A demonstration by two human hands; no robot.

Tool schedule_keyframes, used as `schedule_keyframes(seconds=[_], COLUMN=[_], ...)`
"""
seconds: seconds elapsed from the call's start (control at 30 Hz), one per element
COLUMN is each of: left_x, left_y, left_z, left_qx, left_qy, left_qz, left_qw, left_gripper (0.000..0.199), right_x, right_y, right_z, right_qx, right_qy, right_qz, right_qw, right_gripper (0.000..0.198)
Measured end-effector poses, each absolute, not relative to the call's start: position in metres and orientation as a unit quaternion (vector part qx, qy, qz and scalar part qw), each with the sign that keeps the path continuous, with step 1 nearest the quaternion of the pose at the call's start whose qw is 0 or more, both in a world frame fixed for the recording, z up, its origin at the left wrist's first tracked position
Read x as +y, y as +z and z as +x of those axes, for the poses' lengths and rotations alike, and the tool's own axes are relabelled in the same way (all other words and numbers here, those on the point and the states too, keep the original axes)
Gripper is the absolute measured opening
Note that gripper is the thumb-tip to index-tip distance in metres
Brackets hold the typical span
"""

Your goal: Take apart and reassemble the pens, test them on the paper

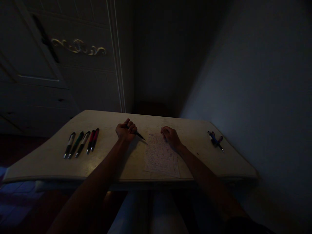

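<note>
Slanting pen (pixel 140 135), tip (pixel 145 139) rightward toward paper (pixel 161 157), left fingers (pixel 132 127) gripping it, right fingers (pixel 165 131) curled

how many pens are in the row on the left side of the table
5: from left to right, a whitish pen, a green pen, a second whitish pen, a red pen and another red pen. None looks hidden.
</note>
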State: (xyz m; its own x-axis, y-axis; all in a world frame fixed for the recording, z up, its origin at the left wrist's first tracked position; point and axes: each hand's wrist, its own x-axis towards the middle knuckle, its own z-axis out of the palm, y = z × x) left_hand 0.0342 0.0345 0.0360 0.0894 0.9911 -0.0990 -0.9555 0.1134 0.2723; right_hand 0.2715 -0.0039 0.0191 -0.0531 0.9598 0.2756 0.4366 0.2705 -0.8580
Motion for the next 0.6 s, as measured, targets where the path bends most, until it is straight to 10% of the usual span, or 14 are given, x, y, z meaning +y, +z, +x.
schedule_keyframes(seconds=[0.6], left_x=[0.0320], left_y=[0.0412], left_z=[0.0346], left_qx=[0.145], left_qy=[0.658], left_qz=[0.073], left_qw=[0.735], left_gripper=[0.010], right_x=[-0.0019], right_y=[0.0153], right_z=[0.2724], right_qx=[-0.661], right_qy=[0.300], right_qz=[-0.525], right_qw=[0.444], right_gripper=[0.041])
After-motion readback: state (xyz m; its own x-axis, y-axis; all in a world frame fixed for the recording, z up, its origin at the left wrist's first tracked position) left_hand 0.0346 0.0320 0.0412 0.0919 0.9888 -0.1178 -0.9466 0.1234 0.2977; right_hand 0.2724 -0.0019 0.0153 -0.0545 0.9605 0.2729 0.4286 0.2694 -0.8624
